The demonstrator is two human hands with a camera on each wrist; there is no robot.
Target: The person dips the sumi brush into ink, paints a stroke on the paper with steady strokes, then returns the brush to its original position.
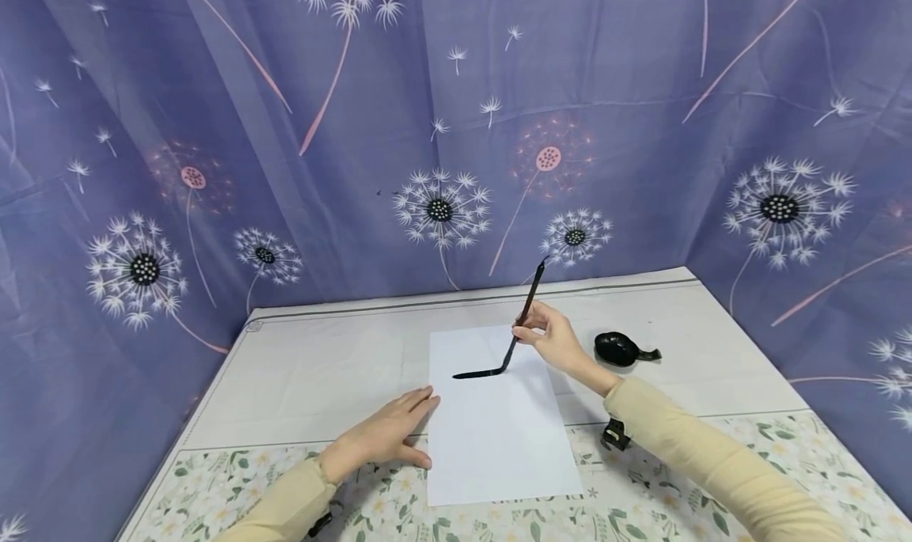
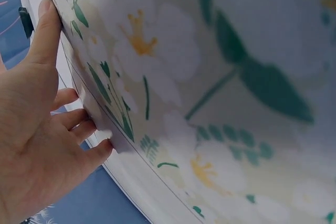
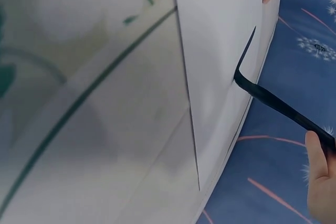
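Observation:
My right hand (image 1: 554, 338) pinches a dark calligraphy brush (image 1: 529, 305) by its handle, tilted, its tip on the white paper (image 1: 502, 439). From the tip a black ink stroke (image 1: 476, 374) runs leftward across the upper part of the sheet. The right wrist view shows the brush (image 3: 281, 106) meeting the paper (image 3: 215, 35), with the thumb of the right hand (image 3: 321, 182) along the handle. My left hand (image 1: 392, 431) rests at the paper's left edge, fingers spread and fairly straight. In the left wrist view, the left hand (image 2: 42, 124) lies over the floral cloth.
A black ink dish (image 1: 617, 349) with a short handle sits right of the paper, beyond the right forearm. The table (image 1: 342, 352) has a white and floral cover. A blue dandelion-print curtain (image 1: 370, 130) hangs behind and at both sides. A small black object (image 1: 616, 434) shows beneath the right sleeve.

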